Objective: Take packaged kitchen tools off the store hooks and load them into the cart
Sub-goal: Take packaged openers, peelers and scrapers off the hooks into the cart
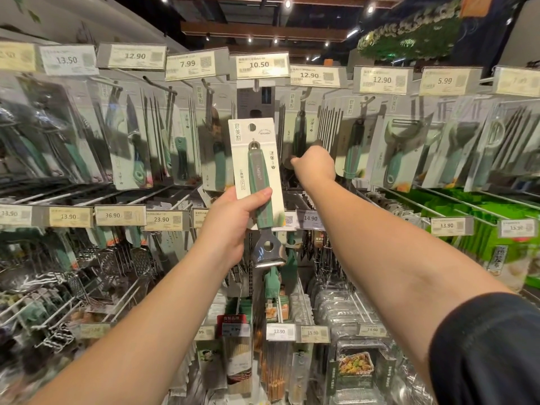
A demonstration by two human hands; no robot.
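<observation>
carded tool (257, 173) before hung packages (394, 153)

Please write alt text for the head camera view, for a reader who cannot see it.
The left hand holds up a carded green-handled kitchen tool, while the right hand reaches a package on the top row of hooks.

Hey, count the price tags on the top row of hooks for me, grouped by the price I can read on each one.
12.90 tags: 3
13.50 tag: 1
7.99 tag: 1
10.50 tag: 1
5.99 tag: 1
Total readable: 7
The end tags are too blurred to read, so they are not counted.
</observation>
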